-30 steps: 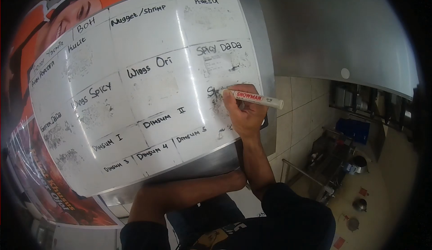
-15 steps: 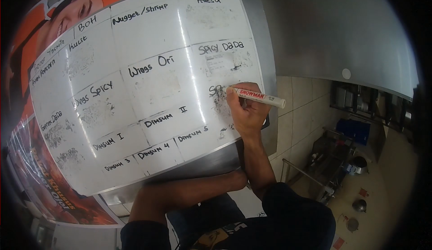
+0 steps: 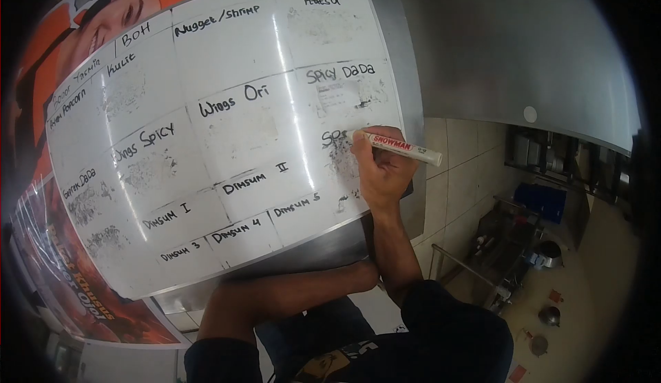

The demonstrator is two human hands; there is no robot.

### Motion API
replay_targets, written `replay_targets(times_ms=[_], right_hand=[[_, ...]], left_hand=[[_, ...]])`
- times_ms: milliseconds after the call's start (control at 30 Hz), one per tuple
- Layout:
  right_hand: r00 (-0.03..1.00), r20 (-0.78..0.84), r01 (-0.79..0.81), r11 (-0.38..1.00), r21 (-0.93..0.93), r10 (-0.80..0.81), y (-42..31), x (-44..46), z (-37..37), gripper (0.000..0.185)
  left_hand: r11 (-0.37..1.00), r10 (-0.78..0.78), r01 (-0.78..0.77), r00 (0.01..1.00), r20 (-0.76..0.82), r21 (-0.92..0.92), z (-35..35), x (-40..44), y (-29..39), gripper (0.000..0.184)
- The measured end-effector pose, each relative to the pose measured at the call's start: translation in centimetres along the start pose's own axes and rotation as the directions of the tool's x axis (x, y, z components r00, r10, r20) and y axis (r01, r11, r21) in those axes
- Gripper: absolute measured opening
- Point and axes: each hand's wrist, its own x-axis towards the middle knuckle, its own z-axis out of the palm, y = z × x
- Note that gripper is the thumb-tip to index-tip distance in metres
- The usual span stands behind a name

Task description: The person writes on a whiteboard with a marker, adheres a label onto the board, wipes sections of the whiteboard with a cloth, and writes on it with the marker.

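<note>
My right hand (image 3: 385,176) is closed around a white marker (image 3: 406,147) with a red SNOWMAN label, held near its writing end. The tip is hidden by my fingers, at the whiteboard (image 3: 241,52). Fresh black letters (image 3: 334,138), reading about "SPI", stand just left of the fingers, below the words "SPICY DADA" (image 3: 341,73). My left forearm crosses low under the board, and my left hand (image 3: 363,273) rests against my right forearm. Its fingers are hidden.
Handwritten labels such as "Wings Ori" (image 3: 234,102) and "Dimsum II" (image 3: 255,178) fill the ruled cells, with smudged old ink. An orange poster (image 3: 41,52) hangs at the left. To the right are a grey metal surface (image 3: 496,45), tiled wall (image 3: 461,152) and metal rack (image 3: 496,245).
My right hand and the marker have shifted slightly right along the writing. Another stroke now shows after "SP". My left arm stays in place.
</note>
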Motion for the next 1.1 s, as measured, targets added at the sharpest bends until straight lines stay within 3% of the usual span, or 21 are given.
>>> replay_targets(times_ms=[233,300,433,533,633,733,867,1033,1100], right_hand=[[0.998,0.043,0.056,0.998,-0.03,-0.055,0.4,0.1,-0.2,0.008],[0.996,-0.009,0.089,0.996,0.023,-0.089,0.5,0.1,0.0,0.008],[0.999,0.023,0.045,0.999,-0.028,-0.044,0.2,0.1,-0.3,0.007],[1.0,-0.01,0.0,0.999,0.048,0.0,0.2,0.0,0.0,0.009],[1.0,-0.002,0.01,1.0,0.021,-0.01,0.3,0.1,0.1,0.01],[1.0,-0.003,-0.018,0.999,0.029,0.018,0.1,0.1,0.2,0.01],[1.0,-0.003,0.023,0.999,0.026,-0.023,0.3,-0.1,-0.1,0.009],[0.998,-0.051,0.03,1.0,-0.004,-0.03,0.2,0.0,-0.1,0.007],[0.998,-0.062,0.01,1.0,0.004,-0.01,0.0,0.1,0.1,0.005]], left_hand=[[0.999,0.025,-0.026,1.0,0.015,0.036,-0.4,0.0,0.1,0.018],[0.996,0.03,-0.035,0.997,0.066,0.083,-1.2,-0.1,0.5,0.018],[0.993,0.017,-0.03,0.993,0.114,0.11,-2.7,-0.6,1.2,0.019],[0.988,0.088,-0.086,0.996,-0.008,0.129,-2.1,-0.7,0.8,0.016],[0.974,0.132,-0.142,0.989,0.062,0.176,-1.7,-0.5,0.5,0.016],[0.967,0.185,-0.175,0.982,-0.035,0.184,-2.0,-0.8,0.7,0.016],[0.988,0.041,-0.054,0.995,0.094,0.141,-3.2,-0.6,1.5,0.018],[0.993,-0.004,-0.016,0.984,0.176,0.113,-1.8,-0.1,0.8,0.021],[0.998,0.048,-0.049,0.999,0.016,0.032,-0.8,-0.2,0.3,0.021]])
